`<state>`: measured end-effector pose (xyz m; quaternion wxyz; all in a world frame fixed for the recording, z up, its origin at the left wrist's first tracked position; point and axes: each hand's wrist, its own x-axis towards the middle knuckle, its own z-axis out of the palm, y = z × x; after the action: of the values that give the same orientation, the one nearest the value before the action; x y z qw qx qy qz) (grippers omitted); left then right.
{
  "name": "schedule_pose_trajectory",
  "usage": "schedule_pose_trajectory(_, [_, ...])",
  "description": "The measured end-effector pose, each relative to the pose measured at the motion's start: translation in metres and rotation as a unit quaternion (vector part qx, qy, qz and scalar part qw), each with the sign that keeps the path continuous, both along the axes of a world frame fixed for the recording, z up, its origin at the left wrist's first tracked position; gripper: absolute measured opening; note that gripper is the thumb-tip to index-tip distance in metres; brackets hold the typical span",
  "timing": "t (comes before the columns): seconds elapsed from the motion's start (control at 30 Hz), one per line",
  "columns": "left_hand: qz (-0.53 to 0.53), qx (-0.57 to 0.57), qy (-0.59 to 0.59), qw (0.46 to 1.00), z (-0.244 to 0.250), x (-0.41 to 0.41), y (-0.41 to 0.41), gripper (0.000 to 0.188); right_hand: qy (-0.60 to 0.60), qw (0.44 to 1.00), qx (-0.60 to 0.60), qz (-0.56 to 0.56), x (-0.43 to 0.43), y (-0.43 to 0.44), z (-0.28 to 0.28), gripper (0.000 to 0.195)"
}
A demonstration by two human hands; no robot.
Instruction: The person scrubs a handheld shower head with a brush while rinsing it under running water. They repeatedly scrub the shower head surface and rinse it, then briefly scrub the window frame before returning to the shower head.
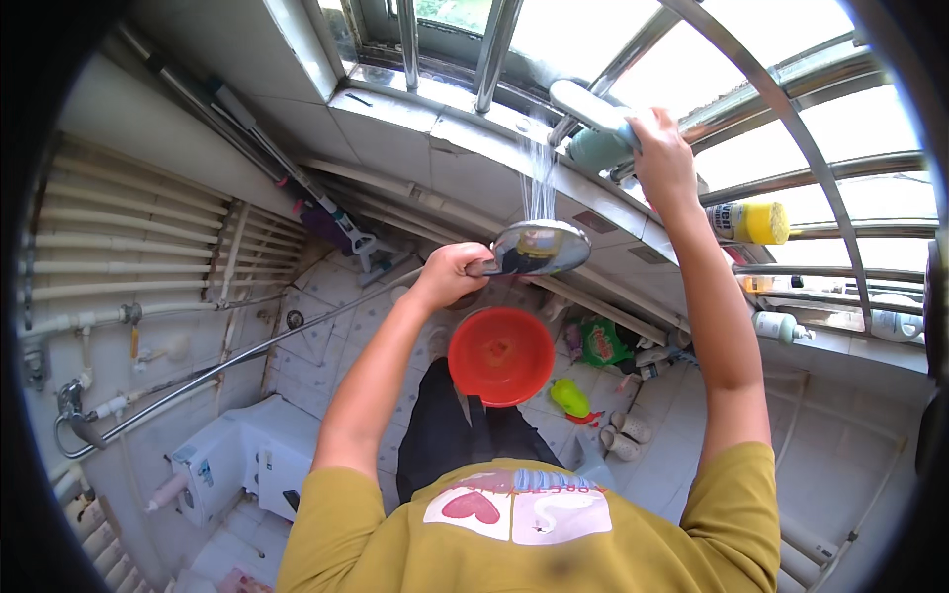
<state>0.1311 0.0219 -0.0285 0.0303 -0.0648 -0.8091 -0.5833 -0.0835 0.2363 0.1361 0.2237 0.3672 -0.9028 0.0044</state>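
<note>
My left hand is closed around the handle of a chrome shower head. Thin jets of water stream from it towards the tiled windowsill. Up at the window bars, my right hand grips a white-and-blue handled tool, which looks like a scrub brush; its working side is hidden. Close beside that hand is a pale green container, partly covered by the tool. Below the shower head, a red plastic basin stands in front of my legs.
Metal bars cross the window. A yellow-capped can and a pump bottle are along the sill. The shower hose stretches left to a wall tap. Mops lean in the corner; clogs lie on the floor.
</note>
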Motion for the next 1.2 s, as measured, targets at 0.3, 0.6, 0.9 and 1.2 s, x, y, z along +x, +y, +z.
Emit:
schedule_pose_trajectory(0.3, [0.065,0.052,-0.043,0.996,-0.014,0.0,-0.012,0.025,-0.212,0.965,-0.11,-0.104,0.073,0.009,-0.03,0.052])
schedule_pose_trajectory(0.6, [0.102,0.092,-0.036,0.99,-0.018,0.018,-0.028,0.024,-0.32,0.922,-0.09,-0.202,0.046,-0.088,-0.106,0.044])
schedule_pose_trajectory(0.9, [0.113,0.125,-0.056,0.984,-0.016,0.018,-0.052,0.025,-0.281,0.942,0.049,-0.175,0.051,-0.08,-0.078,0.034])
schedule_pose_trajectory(1.2, [0.05,0.105,-0.044,0.992,-0.021,0.011,-0.081,0.025,-0.276,0.943,0.015,-0.186,0.04,-0.091,-0.08,0.032])
